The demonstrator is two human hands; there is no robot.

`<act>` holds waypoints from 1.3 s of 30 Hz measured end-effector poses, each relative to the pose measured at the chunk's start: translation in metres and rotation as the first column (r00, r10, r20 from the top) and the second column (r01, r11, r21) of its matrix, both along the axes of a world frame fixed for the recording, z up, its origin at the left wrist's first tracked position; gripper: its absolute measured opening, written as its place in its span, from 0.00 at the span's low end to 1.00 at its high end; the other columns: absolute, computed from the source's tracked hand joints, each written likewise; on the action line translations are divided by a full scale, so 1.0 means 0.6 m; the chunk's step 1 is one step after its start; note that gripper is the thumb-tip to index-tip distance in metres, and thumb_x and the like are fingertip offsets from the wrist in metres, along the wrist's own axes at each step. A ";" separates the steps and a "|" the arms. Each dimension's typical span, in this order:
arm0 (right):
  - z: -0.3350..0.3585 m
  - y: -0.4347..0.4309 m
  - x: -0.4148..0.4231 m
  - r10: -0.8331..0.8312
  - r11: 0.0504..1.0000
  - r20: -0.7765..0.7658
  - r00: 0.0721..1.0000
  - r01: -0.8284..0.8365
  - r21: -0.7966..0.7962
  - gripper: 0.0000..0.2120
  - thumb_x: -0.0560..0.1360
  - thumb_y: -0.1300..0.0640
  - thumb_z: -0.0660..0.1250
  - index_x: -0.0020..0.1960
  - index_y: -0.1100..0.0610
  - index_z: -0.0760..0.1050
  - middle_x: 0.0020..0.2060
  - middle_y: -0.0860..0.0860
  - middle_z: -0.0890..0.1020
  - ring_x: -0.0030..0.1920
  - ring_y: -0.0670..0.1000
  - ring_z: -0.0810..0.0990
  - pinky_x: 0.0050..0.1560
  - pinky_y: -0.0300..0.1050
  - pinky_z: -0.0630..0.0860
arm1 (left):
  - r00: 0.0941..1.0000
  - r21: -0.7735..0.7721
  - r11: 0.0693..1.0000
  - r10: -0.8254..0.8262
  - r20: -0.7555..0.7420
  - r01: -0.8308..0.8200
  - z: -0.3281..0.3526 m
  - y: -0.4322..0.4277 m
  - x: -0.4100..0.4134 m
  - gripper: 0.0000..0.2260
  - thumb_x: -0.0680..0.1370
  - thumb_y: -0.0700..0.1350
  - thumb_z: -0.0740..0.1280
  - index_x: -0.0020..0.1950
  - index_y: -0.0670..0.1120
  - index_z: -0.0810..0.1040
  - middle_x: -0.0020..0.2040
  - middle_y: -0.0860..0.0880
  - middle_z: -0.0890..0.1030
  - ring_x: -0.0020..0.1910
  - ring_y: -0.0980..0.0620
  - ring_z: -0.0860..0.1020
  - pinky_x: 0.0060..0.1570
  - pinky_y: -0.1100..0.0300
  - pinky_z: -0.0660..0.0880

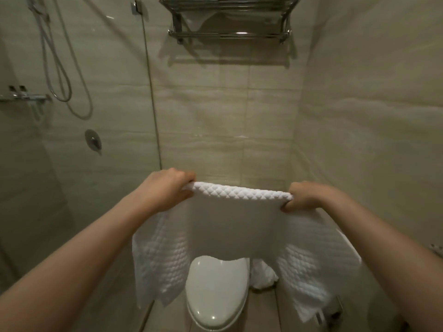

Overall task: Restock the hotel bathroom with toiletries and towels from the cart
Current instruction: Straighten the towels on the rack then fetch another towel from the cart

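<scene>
A white quilted towel (230,231) hangs stretched between both my hands in front of me. My left hand (167,188) grips its upper left corner and my right hand (304,197) grips its upper right corner. The top edge runs taut between them, and loose ends droop down on both sides. High on the back wall is a chrome towel rack (230,27), well above the towel. White fabric shows on the rack's top shelf.
A closed white toilet (215,298) stands on the floor below the towel. A white bundle (262,274) lies beside it on the right. A glass shower partition (148,92) with hose and fittings is at the left. A tiled wall closes in the right.
</scene>
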State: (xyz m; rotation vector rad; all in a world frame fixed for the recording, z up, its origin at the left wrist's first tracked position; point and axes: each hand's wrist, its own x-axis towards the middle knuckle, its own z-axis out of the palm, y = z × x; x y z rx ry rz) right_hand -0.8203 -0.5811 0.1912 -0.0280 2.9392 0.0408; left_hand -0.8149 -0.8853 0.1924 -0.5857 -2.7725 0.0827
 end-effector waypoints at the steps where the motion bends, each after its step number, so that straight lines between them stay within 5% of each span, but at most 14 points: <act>1: 0.004 -0.006 -0.026 0.003 1.000 0.029 1.000 -0.004 0.017 0.16 0.70 0.44 0.67 0.35 0.55 0.69 0.39 0.52 0.77 0.42 0.54 0.78 0.40 0.42 0.72 | 0.999 -0.048 0.998 0.036 0.001 -0.036 -0.007 -0.003 -0.030 0.11 0.77 0.53 0.63 0.56 0.49 0.73 0.56 0.47 0.78 0.57 0.45 0.75 0.44 0.57 0.69; 7: 0.029 -0.059 -0.187 -0.038 0.998 0.091 0.995 0.033 0.058 0.14 0.71 0.46 0.67 0.41 0.58 0.73 0.39 0.54 0.79 0.36 0.53 0.78 0.29 0.39 0.68 | 0.986 -0.152 0.982 0.129 0.106 -0.112 -0.035 -0.035 -0.221 0.13 0.77 0.54 0.62 0.57 0.49 0.72 0.59 0.46 0.77 0.59 0.43 0.75 0.51 0.53 0.73; 14: 0.040 -0.097 -0.347 -0.118 0.990 0.045 0.992 0.114 0.077 0.13 0.75 0.55 0.60 0.33 0.59 0.69 0.17 0.49 0.72 0.21 0.48 0.70 0.20 0.34 0.64 | 0.966 -0.139 0.972 0.211 0.152 -0.190 -0.049 -0.045 -0.420 0.13 0.79 0.47 0.58 0.61 0.44 0.69 0.61 0.41 0.75 0.60 0.39 0.75 0.52 0.51 0.72; 19: 0.036 -0.083 -0.451 -0.167 0.983 0.020 0.986 0.168 -0.070 0.16 0.79 0.56 0.57 0.33 0.59 0.67 0.24 0.53 0.72 0.21 0.50 0.69 0.20 0.36 0.63 | 0.943 0.006 0.965 0.256 0.212 -0.263 -0.065 -0.024 -0.543 0.09 0.79 0.37 0.57 0.59 0.41 0.66 0.57 0.38 0.77 0.54 0.37 0.77 0.42 0.50 0.74; 23: 0.013 -0.059 -0.539 -0.237 0.920 0.027 0.971 0.233 -0.316 0.15 0.80 0.56 0.55 0.37 0.60 0.66 0.17 0.54 0.72 0.14 0.49 0.69 0.19 0.34 0.64 | 0.914 0.077 0.945 0.284 0.289 -0.318 -0.079 0.003 -0.617 0.13 0.76 0.35 0.62 0.60 0.42 0.69 0.57 0.39 0.77 0.54 0.38 0.77 0.43 0.49 0.78; 27: -0.007 -0.024 -0.626 -0.309 0.765 0.087 0.947 0.302 -0.569 0.10 0.81 0.59 0.53 0.46 0.63 0.67 0.26 0.59 0.75 0.14 0.49 0.73 0.17 0.33 0.67 | 0.884 0.273 0.870 0.307 0.353 -0.411 -0.091 0.039 -0.682 0.12 0.75 0.37 0.65 0.59 0.43 0.72 0.56 0.39 0.78 0.53 0.38 0.78 0.45 0.50 0.79; 30: -0.002 0.008 -0.683 -0.334 0.631 0.117 0.935 0.315 -0.709 0.11 0.82 0.59 0.51 0.48 0.64 0.67 0.23 0.58 0.75 0.15 0.49 0.74 0.16 0.34 0.68 | 0.924 0.385 0.841 0.327 0.198 -0.380 -0.082 0.074 -0.733 0.09 0.78 0.38 0.60 0.58 0.41 0.71 0.57 0.37 0.78 0.57 0.37 0.75 0.52 0.50 0.71; 33: 0.010 0.026 -0.732 -0.328 0.466 0.135 0.935 0.284 -0.838 0.10 0.82 0.58 0.48 0.54 0.60 0.66 0.34 0.60 0.75 0.17 0.49 0.76 0.16 0.34 0.70 | 0.944 0.570 0.765 0.325 0.063 -0.301 -0.064 0.104 -0.781 0.08 0.80 0.38 0.55 0.54 0.38 0.71 0.53 0.33 0.78 0.53 0.34 0.76 0.49 0.49 0.70; 39: 0.066 0.036 -0.811 -0.366 0.167 0.095 0.926 0.166 -0.972 0.13 0.81 0.61 0.47 0.56 0.55 0.70 0.44 0.60 0.77 0.19 0.50 0.78 0.17 0.34 0.70 | 0.916 0.691 0.718 0.330 -0.230 -0.085 0.005 0.126 -0.841 0.06 0.79 0.37 0.56 0.49 0.36 0.71 0.47 0.32 0.78 0.46 0.33 0.77 0.42 0.46 0.70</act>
